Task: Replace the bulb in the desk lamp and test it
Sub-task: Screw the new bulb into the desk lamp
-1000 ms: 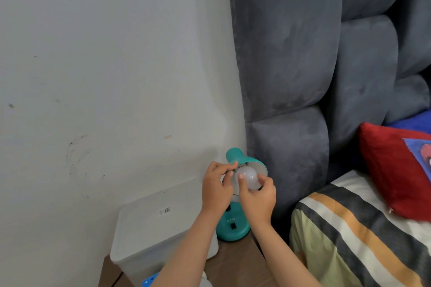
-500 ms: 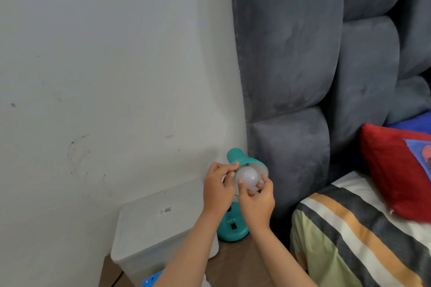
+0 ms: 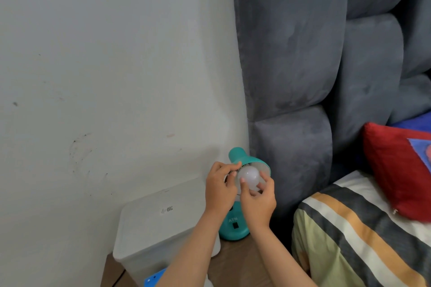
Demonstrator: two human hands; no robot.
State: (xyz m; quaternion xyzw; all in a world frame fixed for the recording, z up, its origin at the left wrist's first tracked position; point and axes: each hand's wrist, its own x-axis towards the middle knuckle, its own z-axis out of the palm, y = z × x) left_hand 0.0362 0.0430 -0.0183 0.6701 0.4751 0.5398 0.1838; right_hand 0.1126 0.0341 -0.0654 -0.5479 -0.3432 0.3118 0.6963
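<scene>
Sitting on a wooden nightstand (image 3: 235, 261) was one teal desk lamp (image 3: 234, 228), its shade (image 3: 250, 162) tipped toward the camera, with one white bulb (image 3: 249, 177) in the shade's mouth. Two bare hands worked at the lamp. The left hand (image 3: 220, 190) gripped the shade's near rim, thumb along its top edge and fingers curled at its side. The right hand (image 3: 257, 199) pinched the bulb from below, thumb on the bulb's left face and fingertips (image 3: 262, 185) on its right and underside. Left of the lamp stood one white lidded box (image 3: 161, 223), touching its base or nearly so; one small blue object (image 3: 154, 279) showed in front of that box. Right of the lamp rose one grey padded headboard (image 3: 303, 65), then one striped blanket (image 3: 363, 240) and one red pillow (image 3: 396, 170). Compared with half a second earlier, the right fingers had shifted round the bulb, while the left hand stayed on the shade.
</scene>
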